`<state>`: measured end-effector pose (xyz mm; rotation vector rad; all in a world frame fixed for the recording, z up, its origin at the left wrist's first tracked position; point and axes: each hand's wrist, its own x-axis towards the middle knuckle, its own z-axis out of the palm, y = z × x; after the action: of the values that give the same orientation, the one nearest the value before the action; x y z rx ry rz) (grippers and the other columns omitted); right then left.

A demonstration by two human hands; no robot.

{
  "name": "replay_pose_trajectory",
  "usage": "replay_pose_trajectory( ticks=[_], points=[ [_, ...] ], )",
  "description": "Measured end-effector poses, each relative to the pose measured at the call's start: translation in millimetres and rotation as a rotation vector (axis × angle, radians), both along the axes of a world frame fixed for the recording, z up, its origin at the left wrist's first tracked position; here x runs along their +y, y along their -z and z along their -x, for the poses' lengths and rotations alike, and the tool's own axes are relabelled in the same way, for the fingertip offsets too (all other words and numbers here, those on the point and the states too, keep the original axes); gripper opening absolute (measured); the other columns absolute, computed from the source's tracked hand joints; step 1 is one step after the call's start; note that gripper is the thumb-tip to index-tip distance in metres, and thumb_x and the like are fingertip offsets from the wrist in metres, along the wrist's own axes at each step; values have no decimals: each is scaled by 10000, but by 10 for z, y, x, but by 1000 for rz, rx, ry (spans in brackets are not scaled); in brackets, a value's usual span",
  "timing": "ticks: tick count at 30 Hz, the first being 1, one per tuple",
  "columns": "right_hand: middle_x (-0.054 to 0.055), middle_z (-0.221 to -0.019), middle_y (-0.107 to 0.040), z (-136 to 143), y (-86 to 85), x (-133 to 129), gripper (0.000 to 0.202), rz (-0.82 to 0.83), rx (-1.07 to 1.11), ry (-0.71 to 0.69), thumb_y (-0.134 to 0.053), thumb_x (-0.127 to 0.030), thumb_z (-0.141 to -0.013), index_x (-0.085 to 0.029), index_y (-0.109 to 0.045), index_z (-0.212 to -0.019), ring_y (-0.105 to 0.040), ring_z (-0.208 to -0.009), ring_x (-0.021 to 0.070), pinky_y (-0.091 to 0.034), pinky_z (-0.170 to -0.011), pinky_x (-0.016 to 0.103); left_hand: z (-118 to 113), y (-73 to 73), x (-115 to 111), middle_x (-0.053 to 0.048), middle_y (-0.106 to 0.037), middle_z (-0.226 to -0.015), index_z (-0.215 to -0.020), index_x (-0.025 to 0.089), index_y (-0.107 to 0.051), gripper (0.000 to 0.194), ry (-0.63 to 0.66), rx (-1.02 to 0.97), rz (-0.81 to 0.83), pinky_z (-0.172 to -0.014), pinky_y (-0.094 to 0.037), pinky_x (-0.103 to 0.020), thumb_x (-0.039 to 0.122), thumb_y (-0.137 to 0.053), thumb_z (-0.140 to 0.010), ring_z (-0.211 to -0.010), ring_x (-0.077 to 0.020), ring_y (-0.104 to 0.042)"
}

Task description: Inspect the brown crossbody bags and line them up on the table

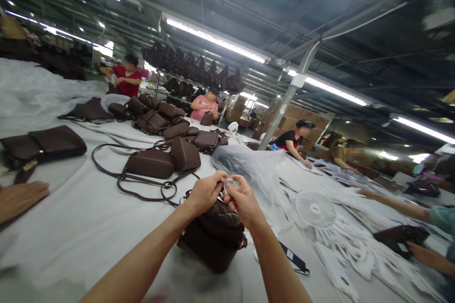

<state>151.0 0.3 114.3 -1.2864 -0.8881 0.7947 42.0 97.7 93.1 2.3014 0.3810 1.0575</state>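
Fingertips meet above a dark brown bag (pixel 213 244) on a white-covered table (pixel 117 246): the right hand (pixel 245 201) pinches a small clear piece (pixel 229 182), while the left hand (pixel 206 194) curls against it, its grip impossible to tell. The work appears at a fine fingertip stage, calling for steady, close control. Plastic sheeting (pixel 249 165) crowds the far side; a white fan (pixel 315 209) stands right, a brown boxy bag (pixel 151 163) left.

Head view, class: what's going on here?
The person's left hand and right hand meet above a dark brown bag, the right pinching a small pale piece too unclear to identify. The bag sits on a white-covered table. More brown bags lie beyond, leftward; a white fan is rightward. Other people are nearby.
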Motion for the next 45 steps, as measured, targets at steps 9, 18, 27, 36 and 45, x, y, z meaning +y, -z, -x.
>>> replay_pose_trajectory(
  ticks=[9, 18, 27, 36, 45],
  points=[
    [1, -648, -670, 31, -122, -18, 402, -5, 60, -41, -816, -435, -620, -173, -543, -755, -701, -609, 151, -542, -490, 190, 54, 1, 24, -17, -680, -842, -991, 233, -554, 162, -54, 36, -48, -671, -433, -255, 219, -417, -906, -751, -186, -648],
    [-21, -626, -655, -69, -254, 6, 352, 166, -167, -42, -701, -391, -728, -190, -539, -967, -663, -526, 149, -526, -468, 236, 49, 1, 20, -9, -666, -797, -978, 233, -520, 118, -23, 35, -56, -659, -415, -261, 232, -416, -921, -731, -191, -646],
    [53, -916, -663, -29, -576, 36, 200, 67, -1404, 269, -453, -216, -893, -215, -614, -773, -625, -770, 179, -412, -627, 266, 60, -86, 118, 17, -576, -728, -846, 218, -489, 93, 70, 11, -29, -652, -402, -238, 242, -425, -909, -676, -153, -563],
    [-15, -574, -628, -56, -881, 338, 129, 107, -458, -33, -476, -279, -869, -214, -463, -759, -520, -416, 101, -276, -364, 169, 174, -465, 212, -16, -625, -825, -848, 185, -559, 281, 264, 182, 33, -676, -414, -244, 350, -351, -941, -721, -153, -562],
    [-115, -481, -519, 100, -1032, 379, 149, -150, -307, -13, -579, -271, -774, -231, -443, -824, -308, -287, 27, -195, -321, 123, 179, -393, 191, 15, -556, -721, -844, 206, -525, 241, 192, 339, -150, -635, -358, -240, 385, -396, -941, -647, -150, -494]
  ],
)
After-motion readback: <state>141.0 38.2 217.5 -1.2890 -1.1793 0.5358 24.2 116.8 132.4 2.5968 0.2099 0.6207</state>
